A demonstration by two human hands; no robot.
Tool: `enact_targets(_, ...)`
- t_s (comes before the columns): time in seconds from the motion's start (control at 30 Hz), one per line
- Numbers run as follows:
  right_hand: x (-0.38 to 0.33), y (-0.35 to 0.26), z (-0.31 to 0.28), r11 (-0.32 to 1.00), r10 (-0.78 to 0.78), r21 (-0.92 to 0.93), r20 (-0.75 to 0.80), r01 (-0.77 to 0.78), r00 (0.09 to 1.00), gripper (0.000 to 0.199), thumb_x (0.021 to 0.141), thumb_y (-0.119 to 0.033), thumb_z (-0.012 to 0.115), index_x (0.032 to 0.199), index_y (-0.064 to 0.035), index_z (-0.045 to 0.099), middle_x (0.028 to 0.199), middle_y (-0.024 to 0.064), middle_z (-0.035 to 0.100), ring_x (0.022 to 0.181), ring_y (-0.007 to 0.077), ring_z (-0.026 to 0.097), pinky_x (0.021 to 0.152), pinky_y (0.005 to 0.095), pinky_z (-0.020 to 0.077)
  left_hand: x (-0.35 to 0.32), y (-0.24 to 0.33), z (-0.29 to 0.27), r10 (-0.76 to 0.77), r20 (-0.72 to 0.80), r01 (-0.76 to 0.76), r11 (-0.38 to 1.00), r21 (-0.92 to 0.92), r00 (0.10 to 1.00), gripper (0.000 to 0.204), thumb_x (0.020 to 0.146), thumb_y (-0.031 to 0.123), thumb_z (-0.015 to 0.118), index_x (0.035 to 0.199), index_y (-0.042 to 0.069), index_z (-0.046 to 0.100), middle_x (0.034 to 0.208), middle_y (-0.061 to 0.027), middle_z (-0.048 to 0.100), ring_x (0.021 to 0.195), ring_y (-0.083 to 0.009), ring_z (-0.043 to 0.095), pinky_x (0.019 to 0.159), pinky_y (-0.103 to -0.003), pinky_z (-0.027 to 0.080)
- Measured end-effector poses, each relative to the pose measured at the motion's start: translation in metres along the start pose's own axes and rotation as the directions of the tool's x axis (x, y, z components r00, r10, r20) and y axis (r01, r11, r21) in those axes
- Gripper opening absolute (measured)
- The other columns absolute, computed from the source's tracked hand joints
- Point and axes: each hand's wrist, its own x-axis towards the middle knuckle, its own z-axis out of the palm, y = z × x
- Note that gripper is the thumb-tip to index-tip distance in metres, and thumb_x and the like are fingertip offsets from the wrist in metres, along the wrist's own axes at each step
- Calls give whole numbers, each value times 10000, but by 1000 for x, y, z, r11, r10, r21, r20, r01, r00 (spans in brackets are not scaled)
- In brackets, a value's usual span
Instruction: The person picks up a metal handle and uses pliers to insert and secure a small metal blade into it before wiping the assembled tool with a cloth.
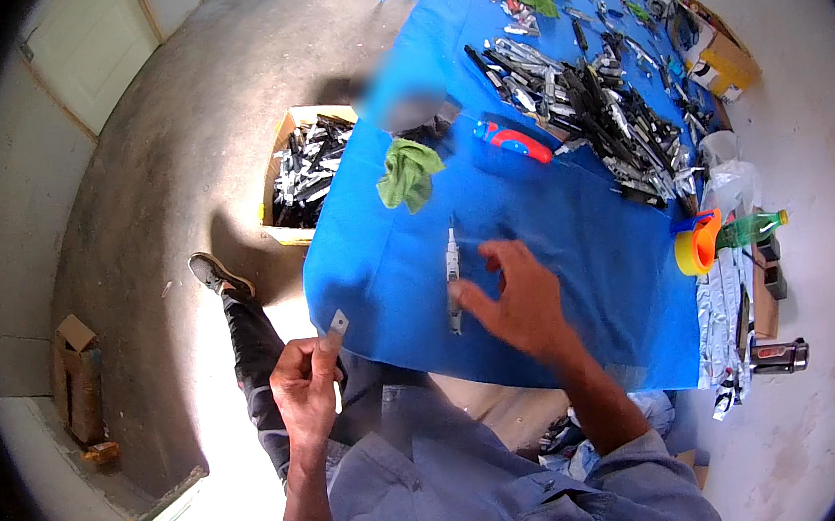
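Two bare hands at a blue cloth-covered table (577, 245).
The left hand (300, 380) pinches one small flat grey metal blade (337, 323) in closed fingers; the right hand (517, 299), fingers spread open, touches one slim silver-grey utility knife (452, 275) at its fingertips. Beyond lie one crumpled green rag (408, 173) and a dark knife heap (588, 98).

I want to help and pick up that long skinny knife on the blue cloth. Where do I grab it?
Take the knife by its pale handle in the middle, a judgement only: it lies flat, pointing away, with bare blue cloth on both sides. Come from above, fingers on its long sides. The right hand already hovers there.
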Motion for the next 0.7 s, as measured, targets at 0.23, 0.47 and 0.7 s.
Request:
enact_targets(0.23, -24, 5, 32, 989, -147, -16, -146, 147, 978, 295, 848, -270, 803, 1045, -67, 719, 922, 104, 663, 796, 304, 674, 674, 444, 538, 17, 21, 32, -28, 116, 18, 996, 85, 993, 172, 1061, 168, 676, 1022, 1, 690, 727, 5, 644, 645, -35, 558, 579, -219, 429)
enact_targets(0.47, 1, 36, 18, 922, -371, 44, -171, 384, 913, 229, 779, -132, 824, 977, -75, 724, 873, 100, 669, 729, 286, 670, 624, 393, 534, 31, 35, 80, -110, 170, 81, 982, 171, 979, 213, 1064, 197, 673, 1045, -14, 696, 767, -19, 667, 686, -59, 597, 599, -235, 464)
enact_targets(0.7, 12, 53, 28, 898, -428, 66, -105, 436, 898, 218, 789, -211, 822, 945, -126, 696, 841, 81, 615, 733, 306, 644, 606, 453, 507, 36, 38, 110, -132, 118, 104, 970, 219, 984, 239, 1041, 205, 711, 1019, -32, 690, 723, -12, 634, 652, -54, 567, 564, -235, 441)
